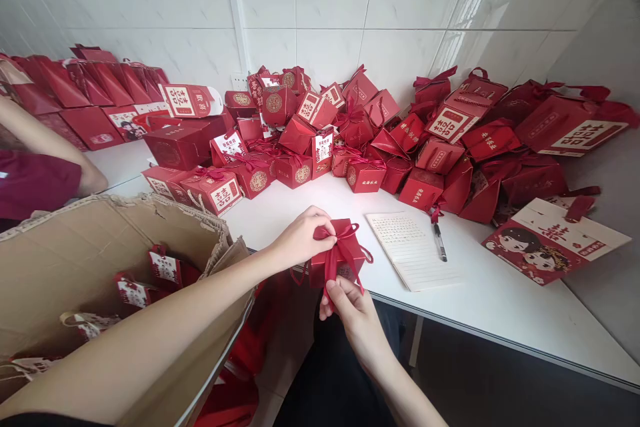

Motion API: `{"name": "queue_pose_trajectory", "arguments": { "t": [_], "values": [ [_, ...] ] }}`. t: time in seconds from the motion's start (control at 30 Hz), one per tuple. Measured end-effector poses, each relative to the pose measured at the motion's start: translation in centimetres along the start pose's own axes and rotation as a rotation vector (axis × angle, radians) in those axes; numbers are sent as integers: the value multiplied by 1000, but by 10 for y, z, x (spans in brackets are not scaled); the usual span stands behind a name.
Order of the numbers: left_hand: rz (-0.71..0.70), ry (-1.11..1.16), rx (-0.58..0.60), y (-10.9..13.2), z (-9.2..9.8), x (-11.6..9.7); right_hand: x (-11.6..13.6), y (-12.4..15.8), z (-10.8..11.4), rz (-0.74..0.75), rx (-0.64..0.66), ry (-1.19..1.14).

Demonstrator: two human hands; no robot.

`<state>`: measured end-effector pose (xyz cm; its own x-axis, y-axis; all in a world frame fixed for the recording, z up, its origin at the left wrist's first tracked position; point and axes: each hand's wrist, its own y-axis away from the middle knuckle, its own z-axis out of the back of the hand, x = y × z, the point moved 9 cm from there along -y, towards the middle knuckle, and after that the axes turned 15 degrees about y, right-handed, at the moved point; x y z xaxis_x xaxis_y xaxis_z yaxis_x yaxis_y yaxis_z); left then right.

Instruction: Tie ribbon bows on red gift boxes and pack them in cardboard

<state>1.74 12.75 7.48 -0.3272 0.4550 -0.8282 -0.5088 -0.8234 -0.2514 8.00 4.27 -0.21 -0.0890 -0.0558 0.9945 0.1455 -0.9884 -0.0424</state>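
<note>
A small red gift box [316,268] sits at the front edge of the white table, with twisted red cord at its sides. A red ribbon [345,252] is tied in a bow on its top. My left hand [306,235] reaches in from the left and pinches a loop of the bow between thumb and fingers. Lower down, my right hand [349,310] has thumb and fingers closed on a hanging tail of the same ribbon. The fingers partly cover the box's left and front sides.
Many red gift boxes [300,167] are heaped along the wall. A notebook [413,250] with a pen [440,242] lies right of my hands, near a flat printed bag [555,240]. A cardboard carton [100,227] holding red boxes stands left. Another person's arm [50,147] shows at far left.
</note>
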Motion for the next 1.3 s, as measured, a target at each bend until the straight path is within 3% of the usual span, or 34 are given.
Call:
{"name": "queue_pose_trajectory", "arguments": {
  "t": [0.37, 0.47, 0.6, 0.7, 0.9, 1.3],
  "values": [
    [-23, 28, 1, -2, -1, 2, -3, 1, 14, 11, 70, 225],
    [-25, 41, 0, -3, 1, 2, 0, -1, 25, 24, 72, 127],
    [-37, 50, 32, -4, 0, 2, -2, -9, 50, -14, -64, -43],
    [-39, 48, 29, -4, 0, 3, 3, -13, 57, -19, -141, 108],
    [-6, 54, 37, -5, 0, 6, 7, -10, 50, 45, -128, 341],
    [-19, 59, 40, -7, 1, 10, 9, -2, 63, 46, -83, 510]
  ]
}}
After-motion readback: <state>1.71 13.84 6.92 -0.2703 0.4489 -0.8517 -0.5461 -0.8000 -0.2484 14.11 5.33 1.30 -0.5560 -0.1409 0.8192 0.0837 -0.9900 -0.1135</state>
